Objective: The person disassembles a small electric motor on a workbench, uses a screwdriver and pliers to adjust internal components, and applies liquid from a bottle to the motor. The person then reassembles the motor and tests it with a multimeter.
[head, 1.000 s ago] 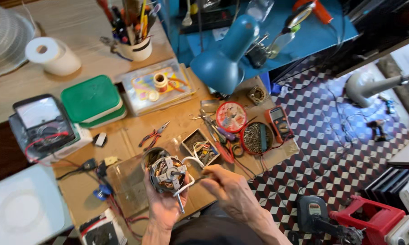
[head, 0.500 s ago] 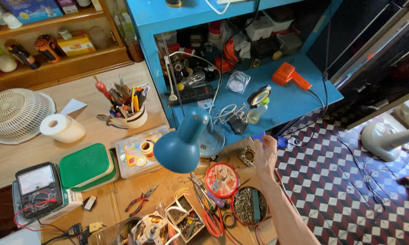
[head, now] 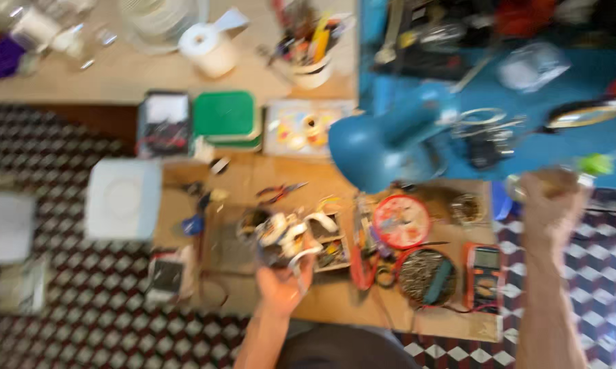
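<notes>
The picture is motion-blurred. My left hand (head: pixel 283 285) is at the front of the wooden bench (head: pixel 335 301), gripping from below a small motor-like part with white and coloured wires (head: pixel 286 236). My right hand (head: pixel 548 199) is stretched out to the right, at the front edge of the blue shelf (head: pixel 547 147). Its fingers are curled beside a small object with a green tip (head: pixel 595 164); the blur hides whether they hold it. A blue desk lamp (head: pixel 383 145) hangs between the two hands.
On the bench are a round red tin (head: pixel 401 221), a dark bowl of small parts (head: pixel 427 275), an orange multimeter (head: pixel 484 268), red pliers (head: pixel 281 193), a green box (head: pixel 225 116), an analogue meter (head: pixel 164 123), a tool cup (head: pixel 311 65) and a paper roll (head: pixel 209 48). The floor is checkered.
My view has swung left and down and blurred. My right hand went from the bench up to the blue shelf and stays there. My left hand keeps the wired part.
</notes>
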